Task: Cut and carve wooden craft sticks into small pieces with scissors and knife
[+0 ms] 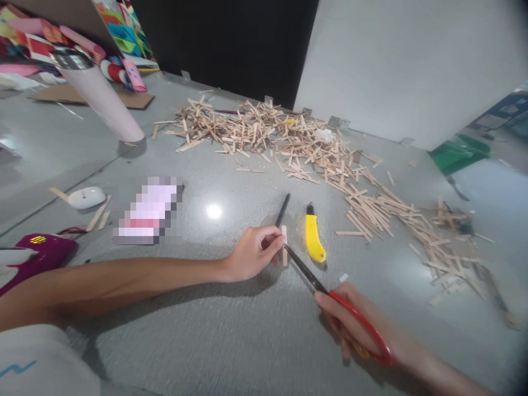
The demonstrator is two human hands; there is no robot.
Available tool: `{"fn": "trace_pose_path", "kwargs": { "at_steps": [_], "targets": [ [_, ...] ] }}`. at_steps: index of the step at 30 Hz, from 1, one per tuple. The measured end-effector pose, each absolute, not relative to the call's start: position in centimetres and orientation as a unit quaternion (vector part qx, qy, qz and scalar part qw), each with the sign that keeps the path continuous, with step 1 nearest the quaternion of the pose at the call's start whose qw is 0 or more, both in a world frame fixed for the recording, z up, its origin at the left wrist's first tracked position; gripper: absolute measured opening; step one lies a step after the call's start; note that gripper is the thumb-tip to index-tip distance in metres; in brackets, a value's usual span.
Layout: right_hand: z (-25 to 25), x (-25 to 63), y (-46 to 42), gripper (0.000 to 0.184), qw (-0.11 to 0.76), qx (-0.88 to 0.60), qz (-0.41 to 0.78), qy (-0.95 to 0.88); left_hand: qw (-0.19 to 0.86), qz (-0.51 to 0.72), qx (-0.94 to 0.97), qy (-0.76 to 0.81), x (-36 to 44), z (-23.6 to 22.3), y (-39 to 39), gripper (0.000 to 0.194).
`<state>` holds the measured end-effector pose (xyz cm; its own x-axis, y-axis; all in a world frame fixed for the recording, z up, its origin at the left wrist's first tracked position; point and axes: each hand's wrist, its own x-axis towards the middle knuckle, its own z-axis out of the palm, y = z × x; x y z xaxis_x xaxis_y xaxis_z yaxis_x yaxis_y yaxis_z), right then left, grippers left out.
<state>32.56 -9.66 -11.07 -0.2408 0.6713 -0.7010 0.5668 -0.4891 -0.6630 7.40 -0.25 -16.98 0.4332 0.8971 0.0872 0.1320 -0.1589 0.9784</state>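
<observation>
My left hand (254,254) pinches a short wooden craft stick (284,257) between thumb and fingers, the stick pointing away from me. Red-handled scissors (305,270) are gripped in my right hand (350,316), their dark blades reaching up and left until the tips meet the stick beside my left thumb. Whether the blades have closed on the wood I cannot tell. Just beyond my left fingers lies a black pen (283,209). A yellow utility knife (314,237) rests on the grey table to the right of the stick.
A big heap of wooden sticks (247,129) spreads along the back and down the right side. On the left are a pinkish tumbler (103,104), a blurred-out phone (150,212), a white mouse (86,197) and a purple glue gun (45,256). A white panel (391,71) stands behind.
</observation>
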Motion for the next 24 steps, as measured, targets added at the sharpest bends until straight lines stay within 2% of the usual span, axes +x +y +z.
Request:
{"fn": "trace_pose_path", "kwargs": {
  "at_steps": [7, 14, 19, 24],
  "targets": [
    [-11.4, 32.4, -10.1, 0.077, 0.054, -0.617, 0.591, -0.516, 0.527, 0.36, 0.665, 0.387, 7.4, -17.0, -0.3, 0.034],
    [-11.3, 32.1, -10.0, 0.081, 0.022, -0.625, 0.587, -0.513, 0.548, 0.359, 0.655, 0.376, 7.4, -16.9, -0.1, 0.035],
    [-10.5, 32.1, -9.8, 0.082, 0.042, -0.631, 0.583, -0.511, 0.561, 0.366, 0.642, 0.374, 7.3, -16.9, 0.0, 0.036],
    [-10.1, 32.1, -9.5, 0.085, 0.022, -0.623, 0.584, -0.521, 0.565, 0.365, 0.641, 0.37, 7.2, -17.0, 0.0, 0.036]
  ]
}}
